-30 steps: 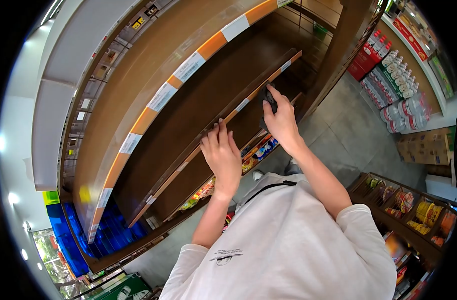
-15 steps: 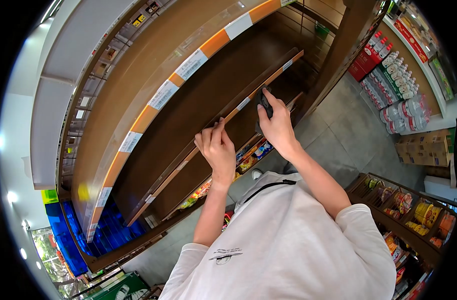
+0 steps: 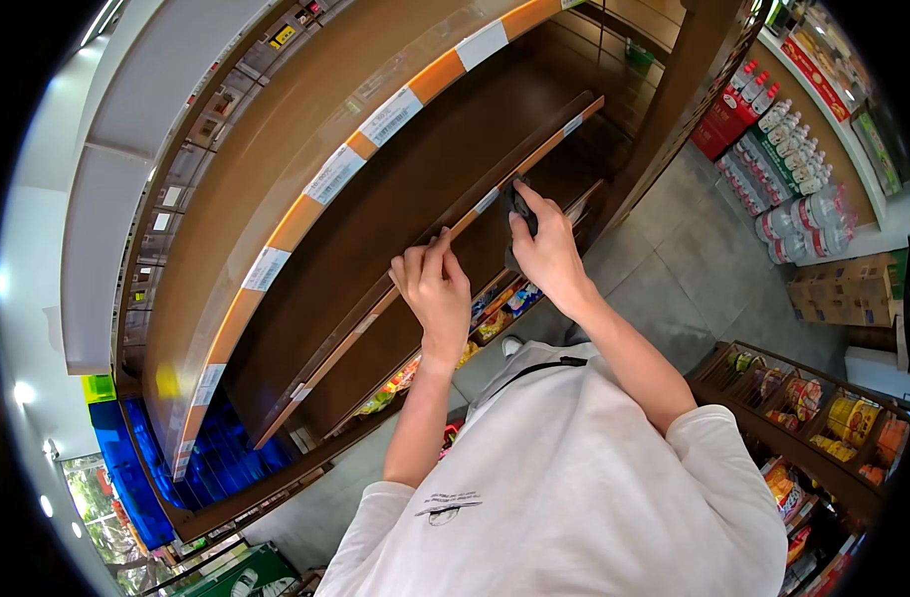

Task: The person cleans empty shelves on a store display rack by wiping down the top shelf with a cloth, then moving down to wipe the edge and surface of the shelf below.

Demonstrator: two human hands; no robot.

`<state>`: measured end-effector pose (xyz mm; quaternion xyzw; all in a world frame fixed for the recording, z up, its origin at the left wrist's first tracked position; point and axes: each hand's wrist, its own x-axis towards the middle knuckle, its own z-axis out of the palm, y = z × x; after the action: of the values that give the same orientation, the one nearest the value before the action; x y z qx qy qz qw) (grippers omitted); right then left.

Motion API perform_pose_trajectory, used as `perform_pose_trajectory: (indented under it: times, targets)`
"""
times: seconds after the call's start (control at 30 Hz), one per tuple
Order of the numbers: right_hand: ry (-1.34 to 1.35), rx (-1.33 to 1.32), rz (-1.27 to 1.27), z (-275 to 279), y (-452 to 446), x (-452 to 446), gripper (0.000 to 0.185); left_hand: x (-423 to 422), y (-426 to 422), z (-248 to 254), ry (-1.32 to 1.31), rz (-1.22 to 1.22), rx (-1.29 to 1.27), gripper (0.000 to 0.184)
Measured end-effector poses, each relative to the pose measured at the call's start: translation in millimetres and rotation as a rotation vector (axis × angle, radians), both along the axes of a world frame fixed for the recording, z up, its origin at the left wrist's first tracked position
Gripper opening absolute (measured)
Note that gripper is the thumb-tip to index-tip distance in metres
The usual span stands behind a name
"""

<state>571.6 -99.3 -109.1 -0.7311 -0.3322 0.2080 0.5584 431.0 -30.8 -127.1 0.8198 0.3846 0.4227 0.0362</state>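
A dark grey cloth [image 3: 515,217] is bunched in my right hand [image 3: 554,251], whose fingers are closed round it. The cloth touches the orange-brown front strip [image 3: 532,156] of the middle shelf, just by a white price label [image 3: 486,200]. Left of it, my left hand [image 3: 435,298] has its bent fingertips closed on the same shelf's front edge. Its thumb lies partly out of sight. Above both hands runs the upper shelf's orange strip [image 3: 298,214] with several price labels.
A brown upright post [image 3: 664,124] closes the shelf's right end. Packaged snacks [image 3: 495,323] sit on a lower level. Bottled water packs [image 3: 808,224] and cardboard boxes [image 3: 845,294] stand across the tiled floor [image 3: 664,284]. A low snack rack [image 3: 713,383] is behind at right.
My right hand and the cloth have shifted slightly left along the shelf strip, towards my left hand. The left hand stays at nearly the same place on the edge.
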Motion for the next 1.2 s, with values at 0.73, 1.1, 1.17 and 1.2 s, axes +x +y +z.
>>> perform_pose_trajectory:
  times: [0.73,1.1,1.17,1.2]
  targets:
    - [-0.108,-0.032,-0.087,-5.4,8.0,-58.0,0.044,-7.9,8.7,10.3,0.091,-0.13,-0.059,0.033]
    - [-0.044,0.055,0.036,-10.9,3.1,-55.7,0.043,-5.9,2.1,8.7,0.057,-0.057,-0.054,0.033]
    - [-0.039,0.074,0.063,-15.4,2.5,-54.9,0.044,-6.0,2.7,8.6,0.069,-0.058,-0.057,0.033]
    - [-0.024,0.076,0.062,-16.7,2.4,-54.0,0.044,-6.0,3.2,8.7,0.084,-0.058,-0.056,0.033]
